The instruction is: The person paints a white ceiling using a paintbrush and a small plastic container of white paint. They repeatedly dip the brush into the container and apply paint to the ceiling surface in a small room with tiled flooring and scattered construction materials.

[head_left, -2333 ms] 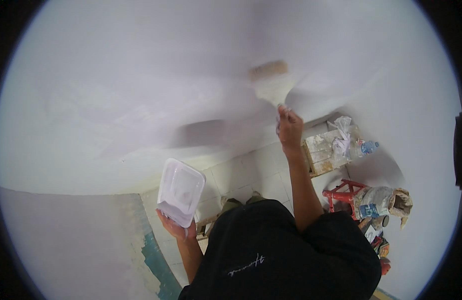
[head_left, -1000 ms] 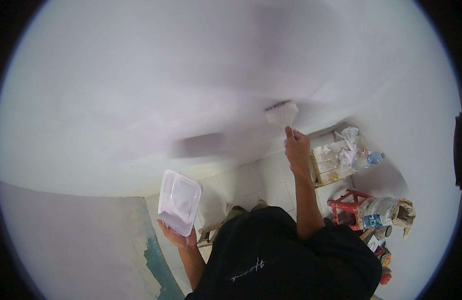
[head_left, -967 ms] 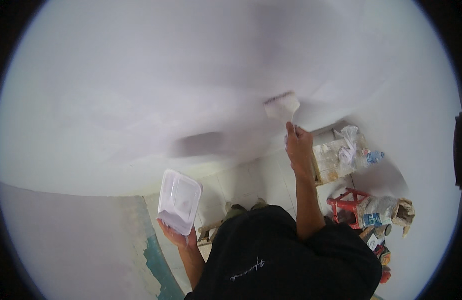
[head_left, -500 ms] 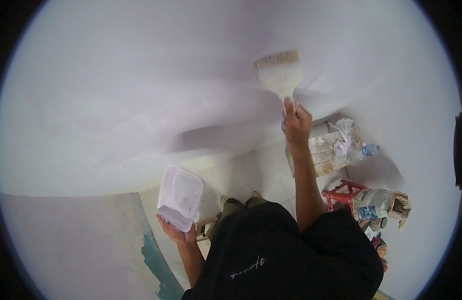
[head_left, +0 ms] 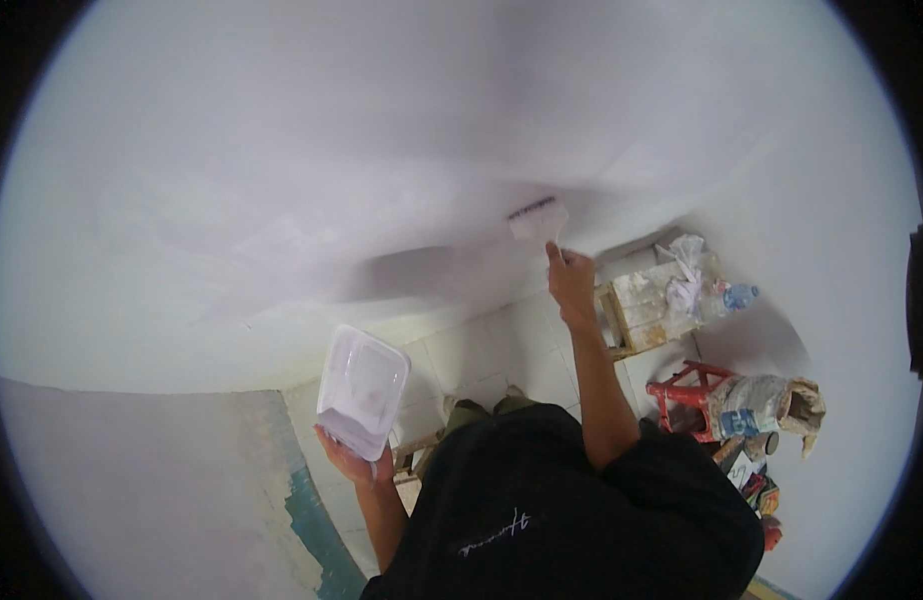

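A wide, flat paintbrush (head_left: pixel 540 220) is gripped by its handle in my right hand (head_left: pixel 571 277), its bristles pointing up and away from me. The bristle tips are close to the pale wall (head_left: pixel 381 150); I cannot tell whether they touch it. Low at the left, my left hand (head_left: pixel 353 462) holds a white rectangular plastic tub (head_left: pixel 366 385) by its near end. The tub is tilted, with whitish paint smeared inside. A thin flap or scraper-like piece (head_left: pixel 351 432) lies across its near end, its kind unclear.
At the right stands a paint-spattered wooden bench (head_left: pixel 646 305) with a plastic bag (head_left: pixel 686 275) and a clear bottle (head_left: pixel 738 297). Nearer are a red plastic stool (head_left: pixel 686 385) and an open sack (head_left: pixel 751 408). Teal paint (head_left: pixel 316 530) peels at the lower left wall.
My right hand has brought the brush down and slightly left, toward me. The brush now shows its bristles foreshortened and dark. My left hand and the tub have hardly moved.
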Demonstrator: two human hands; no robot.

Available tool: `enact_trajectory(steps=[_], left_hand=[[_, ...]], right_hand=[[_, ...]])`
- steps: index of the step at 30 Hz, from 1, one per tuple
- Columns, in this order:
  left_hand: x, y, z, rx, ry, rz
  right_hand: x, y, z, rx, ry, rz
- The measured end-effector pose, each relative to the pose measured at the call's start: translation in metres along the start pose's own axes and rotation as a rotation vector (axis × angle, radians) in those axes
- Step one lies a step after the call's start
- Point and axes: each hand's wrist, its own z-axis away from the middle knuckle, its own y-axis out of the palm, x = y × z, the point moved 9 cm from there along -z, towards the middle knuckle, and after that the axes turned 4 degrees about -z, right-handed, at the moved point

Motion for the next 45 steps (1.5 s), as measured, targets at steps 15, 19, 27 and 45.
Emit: enact_trajectory(steps=[15,19,27,45], left_hand=[[-0.001,0.003,-0.001,-0.07,0.043,-0.017],[0.007,-0.013,0.001,0.015,0.013,-0.013],[0.005,-0.01,-0.004,0.003,0.012,0.026],[0.003,-0.009,0.0,-0.027,0.027,-0.025]], right_hand=[[0.23,-0.039,0.021,-0.021,-0.443,-0.375],[0.109,0.012,0.013,0.006,-0.289,-0.092],[-0.07,0.067,0.016,0.01,0.008,0.136],[0.232,-0.009,0.039,-0.15,-0.627,-0.268]])
